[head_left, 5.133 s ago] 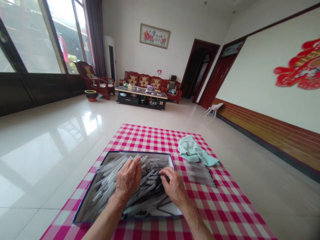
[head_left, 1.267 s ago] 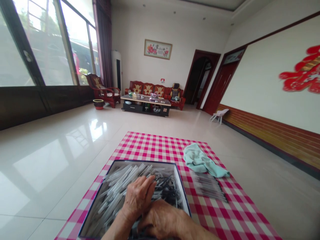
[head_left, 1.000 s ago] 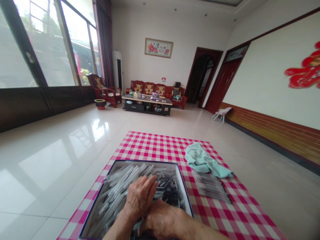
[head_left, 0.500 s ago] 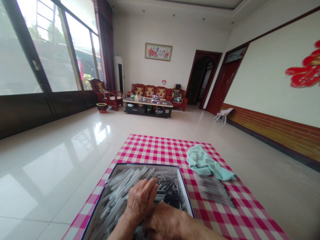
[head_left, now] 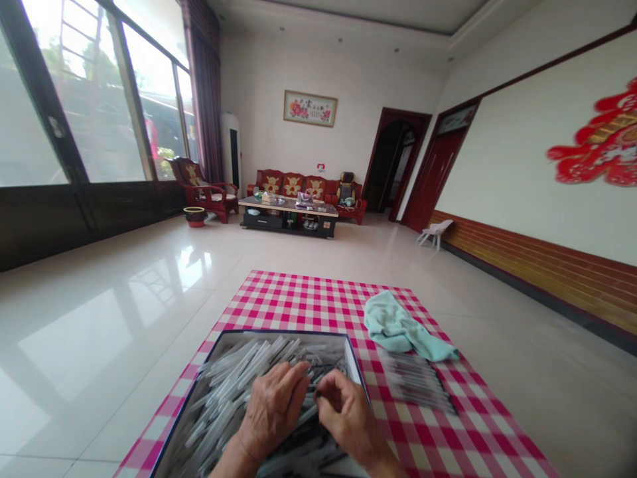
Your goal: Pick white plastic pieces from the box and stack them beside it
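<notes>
A shallow box (head_left: 355, 362) with a dark blue rim holds a heap of clear, pen-like plastic tubes (head_left: 233, 388), with dark slender pieces among them on the right side. Over the middle of the heap is my left hand (head_left: 276, 405), back upward, its fingers bent and pressed together; whatever they grip is hidden. My right hand (head_left: 348, 415) is just beside it, above the box's right part. Its thumb and forefinger pinch near a small dark bit too small to name. Right of the box, a row of clear tubes with black ends (head_left: 418, 382) lies on the checked cloth.
A pink-and-white checked tablecloth (head_left: 308, 302) covers the table. A mint-green cloth (head_left: 398, 325) lies crumpled behind the tube row. Farther off stand a low coffee table (head_left: 288, 216), a wooden sofa, an armchair (head_left: 209, 189) and a small chair (head_left: 435, 232).
My right hand has come out from under my left and moved right and away from me, now pinching with its fingertips up. The left hand stays over the heap. The view has shifted slightly.
</notes>
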A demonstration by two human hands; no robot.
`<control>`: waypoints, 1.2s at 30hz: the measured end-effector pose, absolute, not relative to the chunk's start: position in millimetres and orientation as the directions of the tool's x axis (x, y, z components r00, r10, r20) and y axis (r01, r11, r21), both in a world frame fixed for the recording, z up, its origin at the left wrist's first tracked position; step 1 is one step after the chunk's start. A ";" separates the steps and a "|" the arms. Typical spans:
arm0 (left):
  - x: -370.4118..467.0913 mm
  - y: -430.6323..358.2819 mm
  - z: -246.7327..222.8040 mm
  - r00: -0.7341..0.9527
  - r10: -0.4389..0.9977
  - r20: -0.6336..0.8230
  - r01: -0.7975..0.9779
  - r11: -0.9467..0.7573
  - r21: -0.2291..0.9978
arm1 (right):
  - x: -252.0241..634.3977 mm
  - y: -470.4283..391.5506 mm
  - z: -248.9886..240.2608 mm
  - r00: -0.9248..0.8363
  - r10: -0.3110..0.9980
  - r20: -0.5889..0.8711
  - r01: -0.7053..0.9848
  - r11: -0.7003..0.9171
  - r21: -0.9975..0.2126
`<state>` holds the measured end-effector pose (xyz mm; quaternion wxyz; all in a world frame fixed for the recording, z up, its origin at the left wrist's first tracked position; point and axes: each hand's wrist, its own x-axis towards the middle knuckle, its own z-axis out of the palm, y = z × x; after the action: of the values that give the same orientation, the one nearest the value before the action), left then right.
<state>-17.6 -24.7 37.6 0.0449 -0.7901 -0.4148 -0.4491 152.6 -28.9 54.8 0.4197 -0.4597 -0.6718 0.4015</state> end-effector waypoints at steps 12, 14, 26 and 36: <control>-13.9 -30.3 37.6 0.387 0.643 0.661 0.614 -0.715 0.335 | 152.1 -26.8 39.9 -0.084 0.940 0.332 0.232 0.342 -0.911; -13.6 -30.6 37.8 0.401 0.646 0.650 0.612 -0.717 0.335 | 153.0 -25.5 38.4 -0.093 0.945 0.313 0.229 0.326 -0.917; -12.0 -29.2 36.7 0.459 0.689 0.560 0.655 -0.689 0.310 | 152.8 -26.1 37.7 -0.183 0.844 0.504 0.474 0.525 -0.707; -11.6 -30.1 38.2 0.441 0.712 0.547 0.658 -0.671 0.343 | 156.7 -27.6 36.8 -0.120 0.947 0.300 0.189 0.318 -0.929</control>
<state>-11.6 -30.1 38.2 -0.0397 -0.8479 -0.4038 -0.3412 156.7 -27.6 36.8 0.4954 -0.4413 -0.6430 0.3825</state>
